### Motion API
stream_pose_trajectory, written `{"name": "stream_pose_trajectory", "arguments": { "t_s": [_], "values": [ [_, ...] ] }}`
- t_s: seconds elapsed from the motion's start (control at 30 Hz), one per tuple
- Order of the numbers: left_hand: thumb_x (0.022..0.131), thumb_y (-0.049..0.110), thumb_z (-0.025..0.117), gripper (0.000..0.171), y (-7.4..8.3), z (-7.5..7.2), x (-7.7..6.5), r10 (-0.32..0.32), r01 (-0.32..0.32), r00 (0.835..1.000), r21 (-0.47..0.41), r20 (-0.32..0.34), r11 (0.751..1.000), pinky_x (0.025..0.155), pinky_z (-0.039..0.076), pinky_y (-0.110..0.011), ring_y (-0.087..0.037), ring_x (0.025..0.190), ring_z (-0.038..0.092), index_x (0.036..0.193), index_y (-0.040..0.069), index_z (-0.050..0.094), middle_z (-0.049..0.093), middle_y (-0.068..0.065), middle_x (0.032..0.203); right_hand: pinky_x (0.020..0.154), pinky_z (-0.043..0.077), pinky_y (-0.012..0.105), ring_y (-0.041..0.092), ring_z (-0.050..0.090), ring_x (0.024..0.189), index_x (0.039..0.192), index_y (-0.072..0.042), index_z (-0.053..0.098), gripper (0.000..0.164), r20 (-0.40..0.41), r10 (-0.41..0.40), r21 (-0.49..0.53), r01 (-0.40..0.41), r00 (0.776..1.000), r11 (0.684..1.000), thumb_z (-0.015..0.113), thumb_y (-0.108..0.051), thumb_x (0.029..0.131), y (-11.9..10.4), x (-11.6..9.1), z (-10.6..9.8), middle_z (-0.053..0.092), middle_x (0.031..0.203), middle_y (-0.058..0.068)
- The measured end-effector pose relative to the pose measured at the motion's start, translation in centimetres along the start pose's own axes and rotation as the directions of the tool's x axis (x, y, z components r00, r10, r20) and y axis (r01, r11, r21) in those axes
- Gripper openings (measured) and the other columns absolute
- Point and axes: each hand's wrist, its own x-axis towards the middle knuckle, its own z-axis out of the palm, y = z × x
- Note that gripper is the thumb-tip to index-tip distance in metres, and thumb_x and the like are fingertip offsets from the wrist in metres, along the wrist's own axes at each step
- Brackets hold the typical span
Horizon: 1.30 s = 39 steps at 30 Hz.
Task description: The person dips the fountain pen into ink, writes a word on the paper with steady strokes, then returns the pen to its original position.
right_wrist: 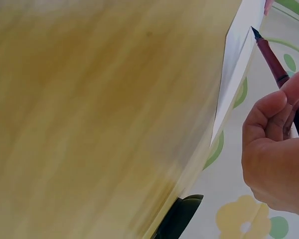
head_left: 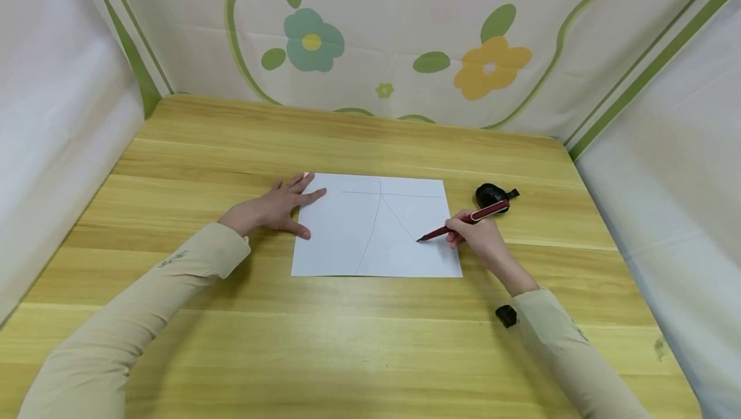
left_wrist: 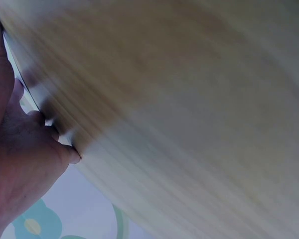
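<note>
- The right hand (head_left: 480, 235) gripped the pen (head_left: 463, 221), tip on the paper (head_left: 370, 245).
- The left hand (head_left: 278, 208) lay flat, pressing the paper's left edge.
- The thin sheet probably slid easily on the table (head_left: 370, 342).

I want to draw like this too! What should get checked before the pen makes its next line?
1. Paper held still: ok. The left hand lies flat, fingers on the left edge of the white paper.
2. Pen gripped: ok. The right hand pinches the red pen.
3. Tip on the sheet: ok. It meets the paper at the end of a slanted line.
4. Room to draw: ok. The lower right of the paper is bare.
5. Black object out of the way: ok. It sits on the wooden table, off the paper.
6. Ink flowing: cannot tell.
</note>
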Motion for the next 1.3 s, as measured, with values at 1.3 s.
{"name": "stream_pose_trajectory", "arguments": {
  "t_s": [1.3],
  "values": [
    [0.076, 0.05, 0.071, 0.1, -0.3, 0.1, 0.1, -0.008, 0.008, 1.0, -0.008, 0.005, 1.0, 0.109, -0.003, -0.069, -0.042, 0.145, -0.01, 0.152, 0.013, 0.018, -0.008, -0.021, 0.158, 0.056, 0.054, 0.023, 0.008, 0.059, 0.051, 0.083, 0.004, 0.057, 0.013, 0.072, 0.007, -0.002, -0.007, 0.997, 1.0, 0.058, -0.006, 0.091, 0.6, -0.5, -1.4, 0.062, 0.057, -0.004]
  ]
}}
